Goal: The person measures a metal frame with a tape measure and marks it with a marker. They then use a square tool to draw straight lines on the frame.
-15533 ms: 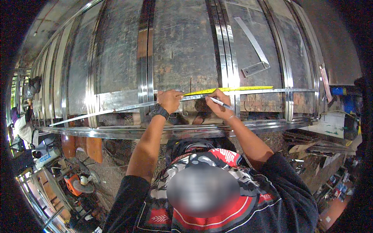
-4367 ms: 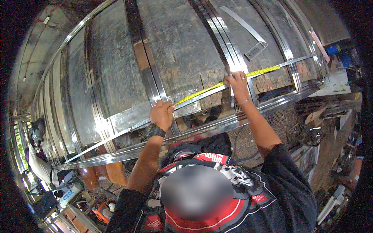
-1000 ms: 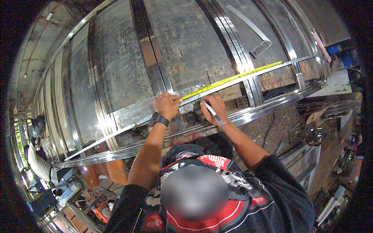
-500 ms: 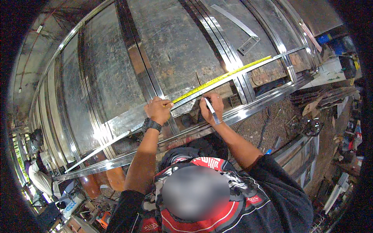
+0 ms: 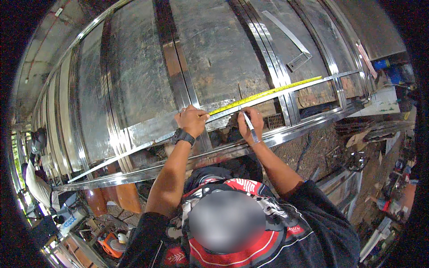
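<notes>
A yellow tape measure blade (image 5: 268, 94) lies stretched along a long thin metal bar (image 5: 308, 86). My left hand (image 5: 192, 120), with a dark watch at its wrist, is closed on the near-left end of the tape, pinching it against the bar. In my right hand (image 5: 253, 125) is a white marker pen (image 5: 249, 119), its tip at the bar's lower edge, just below the tape. Whether the tip touches the metal is too small to tell. Beyond the tape, a metal try square (image 5: 298, 61) rests on the dark sheet surface.
Shiny metal channels (image 5: 271, 53) cross the large dark sheet (image 5: 214, 44). A metal rail (image 5: 223, 154) runs along its near edge. Another person (image 5: 39, 183) is at the far left. An orange tool (image 5: 111, 245) sits on the floor, lower left; clutter lines the right side.
The whole view has shifted, so the work sits further right and lower. My right hand has brought the marker pen closer to the tape and bar. My left hand keeps its pinch.
</notes>
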`<act>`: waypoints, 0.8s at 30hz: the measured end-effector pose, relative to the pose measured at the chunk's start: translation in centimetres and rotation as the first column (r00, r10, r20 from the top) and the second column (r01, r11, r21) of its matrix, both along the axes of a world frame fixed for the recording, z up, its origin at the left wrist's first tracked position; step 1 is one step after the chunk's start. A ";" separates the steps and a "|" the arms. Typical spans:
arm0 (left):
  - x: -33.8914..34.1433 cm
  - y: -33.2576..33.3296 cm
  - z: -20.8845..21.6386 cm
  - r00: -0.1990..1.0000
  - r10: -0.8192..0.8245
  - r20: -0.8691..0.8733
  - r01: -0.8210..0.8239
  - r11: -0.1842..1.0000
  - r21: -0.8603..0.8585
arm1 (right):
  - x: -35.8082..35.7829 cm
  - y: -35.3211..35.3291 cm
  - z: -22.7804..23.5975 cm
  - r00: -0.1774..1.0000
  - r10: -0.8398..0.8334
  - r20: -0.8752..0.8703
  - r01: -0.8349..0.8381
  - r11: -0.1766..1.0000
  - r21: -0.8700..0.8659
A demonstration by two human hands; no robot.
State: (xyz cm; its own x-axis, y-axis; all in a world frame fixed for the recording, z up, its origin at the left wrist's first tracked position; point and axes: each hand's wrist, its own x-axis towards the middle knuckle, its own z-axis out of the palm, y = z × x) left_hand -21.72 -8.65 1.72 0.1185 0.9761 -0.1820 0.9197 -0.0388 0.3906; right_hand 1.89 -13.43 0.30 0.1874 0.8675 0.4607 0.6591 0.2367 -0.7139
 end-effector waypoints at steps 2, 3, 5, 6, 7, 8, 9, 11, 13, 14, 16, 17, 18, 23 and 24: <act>0.1 -0.1 0.3 1.000 -0.003 -0.014 0.003 1.000 0.005 | -0.1 -0.2 -0.1 1.000 0.011 0.005 -0.011 0.999 -0.031; 0.2 0.0 0.3 1.000 -0.008 -0.022 0.009 1.000 0.012 | -0.1 -0.2 -0.1 0.999 0.042 -0.027 -0.043 0.999 -0.031; 0.2 0.0 0.2 1.000 -0.010 -0.022 0.010 1.000 0.015 | -0.1 -0.1 -0.2 0.997 0.080 -0.011 -0.080 0.997 -0.016; 0.1 0.0 0.0 1.000 -0.010 -0.022 0.011 1.000 0.016 | -0.2 -0.2 0.1 0.995 0.098 -0.003 -0.098 0.995 -0.010; 0.0 0.0 -0.3 1.000 0.018 0.003 -0.018 1.000 -0.022 | -0.4 -0.1 0.3 0.995 0.105 -0.001 -0.105 0.994 -0.011; -0.2 0.0 -0.6 0.999 0.047 0.028 -0.045 0.997 -0.060 | -0.5 0.0 0.6 0.994 0.111 0.000 -0.111 0.994 -0.013; -0.1 0.1 -0.6 0.996 0.074 0.054 -0.068 0.993 -0.099 | -0.5 0.1 0.8 0.993 0.114 0.004 -0.114 0.993 -0.015; 0.0 0.0 -0.5 1.000 0.028 0.012 -0.028 0.999 -0.021 | -0.4 0.0 0.4 0.991 0.132 -0.015 -0.132 0.991 -0.013; 0.0 0.0 -0.5 1.000 0.012 0.005 -0.012 1.000 0.007 | -0.5 0.0 0.6 0.986 0.164 -0.045 -0.165 0.985 -0.040; 0.0 0.1 -0.5 1.000 0.017 0.022 -0.017 1.000 -0.003 | -0.6 -0.2 0.8 0.981 0.185 -0.063 -0.189 0.980 -0.068; 0.0 0.1 -0.3 0.999 0.021 0.028 -0.020 1.000 -0.014 | -0.7 -0.2 1.1 0.970 0.235 -0.064 -0.239 0.967 -0.084; 0.0 0.1 -0.2 1.000 0.020 0.019 -0.020 1.000 -0.013 | -0.7 0.0 1.1 0.964 0.264 -0.043 -0.266 0.961 -0.072; 0.1 0.1 -0.1 1.000 0.019 0.012 -0.019 1.000 -0.011 | -0.6 0.1 1.1 0.956 0.291 -0.019 -0.292 0.955 -0.060; 0.3 0.3 0.3 1.000 0.017 -0.022 -0.018 0.999 -0.038 | -0.8 0.0 1.3 0.960 0.279 -0.020 -0.279 0.950 -0.139; 0.3 0.1 0.2 1.000 0.014 -0.020 -0.015 0.999 -0.038 | -0.8 -0.3 1.3 0.962 0.272 -0.024 -0.273 0.949 -0.157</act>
State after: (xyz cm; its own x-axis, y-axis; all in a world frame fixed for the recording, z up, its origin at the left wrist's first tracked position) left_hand -21.46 -8.57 1.90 0.1000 0.9700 -0.2216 0.9277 -0.0104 0.3732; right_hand 1.06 -13.70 1.58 -0.0655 0.9470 0.3145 0.5837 0.2920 -0.7577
